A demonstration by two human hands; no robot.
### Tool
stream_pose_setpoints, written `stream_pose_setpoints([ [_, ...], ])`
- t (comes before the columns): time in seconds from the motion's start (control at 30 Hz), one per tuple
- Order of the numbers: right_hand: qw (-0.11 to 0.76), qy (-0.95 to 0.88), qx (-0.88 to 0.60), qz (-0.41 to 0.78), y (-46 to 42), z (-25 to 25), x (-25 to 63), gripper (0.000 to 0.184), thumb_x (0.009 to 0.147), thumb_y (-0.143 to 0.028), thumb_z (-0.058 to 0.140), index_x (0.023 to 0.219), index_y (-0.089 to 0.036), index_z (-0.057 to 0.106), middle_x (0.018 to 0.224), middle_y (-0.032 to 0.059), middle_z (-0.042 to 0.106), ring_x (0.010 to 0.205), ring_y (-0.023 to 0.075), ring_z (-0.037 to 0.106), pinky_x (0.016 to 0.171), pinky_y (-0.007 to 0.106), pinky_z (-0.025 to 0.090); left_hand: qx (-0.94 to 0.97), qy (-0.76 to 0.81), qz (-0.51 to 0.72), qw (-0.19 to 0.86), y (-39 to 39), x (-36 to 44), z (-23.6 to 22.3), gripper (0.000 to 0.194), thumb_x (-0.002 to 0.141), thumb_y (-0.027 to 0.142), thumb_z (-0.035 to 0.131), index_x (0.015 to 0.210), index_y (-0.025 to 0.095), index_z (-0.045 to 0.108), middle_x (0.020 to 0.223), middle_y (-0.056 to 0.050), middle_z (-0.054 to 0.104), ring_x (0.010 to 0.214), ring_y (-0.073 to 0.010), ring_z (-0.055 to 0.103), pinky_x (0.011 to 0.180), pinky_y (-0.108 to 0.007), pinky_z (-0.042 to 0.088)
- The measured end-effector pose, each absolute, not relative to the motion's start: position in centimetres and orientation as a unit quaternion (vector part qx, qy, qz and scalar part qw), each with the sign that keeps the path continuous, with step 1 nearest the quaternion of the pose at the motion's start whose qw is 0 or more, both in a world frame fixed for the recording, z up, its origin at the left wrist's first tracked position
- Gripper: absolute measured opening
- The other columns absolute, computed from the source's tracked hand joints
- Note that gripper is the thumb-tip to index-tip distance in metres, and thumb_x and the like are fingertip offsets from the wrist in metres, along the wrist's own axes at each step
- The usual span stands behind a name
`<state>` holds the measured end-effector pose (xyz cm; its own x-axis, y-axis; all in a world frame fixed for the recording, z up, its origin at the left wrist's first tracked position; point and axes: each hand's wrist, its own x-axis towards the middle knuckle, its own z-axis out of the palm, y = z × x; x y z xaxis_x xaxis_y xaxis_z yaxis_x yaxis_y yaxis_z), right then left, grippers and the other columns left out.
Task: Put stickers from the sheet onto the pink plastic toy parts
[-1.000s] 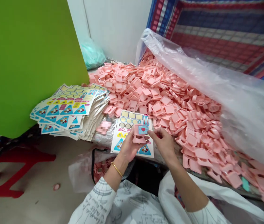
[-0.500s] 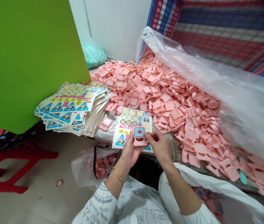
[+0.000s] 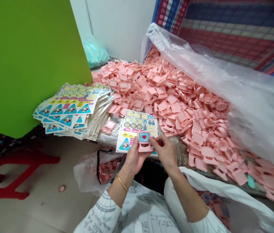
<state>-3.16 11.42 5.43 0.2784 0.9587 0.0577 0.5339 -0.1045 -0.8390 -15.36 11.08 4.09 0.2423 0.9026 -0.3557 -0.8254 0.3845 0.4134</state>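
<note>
My left hand is closed around a small pink plastic toy monitor, thumb along its left side. On the toy's face is a blue sticker with a red heart. The fingers of my right hand are pinched at the right edge of the toy, by the sticker's lower corner. Something red shows partly among those fingers; I cannot make out what it is. Beneath both hands lies a sticker sheet with yellow shapes, thermometers and blue triangles.
A large heap of pink plastic pieces covers the back and right, beside clear plastic sheeting. Stacked sticker sheets lie at left before a green panel. Open bags hang below the table edge. A red stool stands left.
The view has shifted very slightly. Both hands keep the same hold on the toy monitor, and its sticker looks unchanged.
</note>
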Motion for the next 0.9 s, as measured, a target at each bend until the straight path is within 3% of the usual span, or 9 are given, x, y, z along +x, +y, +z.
stream_pose_setpoints([
  [0.3,0.378,-0.557,-0.703,0.231,11.0,5.4,-3.2,0.041,0.078,-0.062,0.065,0.072,-0.021,0.064,0.070,-0.0013,0.068,0.062,0.0151,0.058,0.064,0.026,0.037,0.123,0.298,0.560,0.763,10.9,-15.6,3.4,0.040,0.088,0.046,0.062,0.111,0.014,0.070,0.108,-0.011,0.074,0.099,-0.0237,0.069,0.087,-0.036,0.054],
  [0.5,0.311,-0.653,-0.679,0.125,9.8,5.4,-3.7,0.037,0.090,-0.056,0.055,0.083,-0.021,0.066,0.081,0.0036,0.071,0.074,0.0179,0.063,0.067,0.027,0.037,0.195,0.374,0.563,0.710,11.3,-15.7,3.5,0.035,0.070,0.034,0.082,0.097,0.014,0.071,0.091,-0.006,0.076,0.083,-0.0190,0.071,0.077,-0.028,0.054],
  [0.63,0.210,-0.703,-0.674,0.081,8.1,5.1,-3.4,0.040,0.090,-0.059,0.056,0.098,-0.021,0.067,0.093,0.0070,0.072,0.081,0.0208,0.065,0.065,0.028,0.038,0.183,0.436,0.572,0.671,12.0,-17.1,3.1,0.039,0.064,0.034,0.082,0.093,0.012,0.067,0.076,-0.005,0.074,0.066,-0.0175,0.070,0.064,-0.027,0.054],
  [0.77,0.143,-0.691,-0.696,0.130,6.1,4.8,0.0,0.034,0.086,-0.055,0.063,0.103,-0.025,0.067,0.095,0.0016,0.073,0.081,0.0204,0.067,0.064,0.027,0.039,0.156,0.485,0.598,0.619,12.6,-19.1,3.0,0.047,0.059,0.032,0.082,0.099,0.014,0.064,0.075,-0.003,0.074,0.057,-0.0153,0.067,0.058,-0.026,0.054],
  [0.9,0.124,-0.647,-0.742,0.125,5.4,5.5,6.5,0.021,0.089,-0.043,0.060,0.098,-0.027,0.069,0.091,0.0000,0.073,0.081,0.0189,0.067,0.065,0.027,0.039,0.213,0.489,0.482,0.695,10.1,-15.9,3.7,0.044,0.057,0.027,0.083,0.094,0.014,0.062,0.076,-0.005,0.073,0.056,-0.0140,0.064,0.052,-0.023,0.049],
])
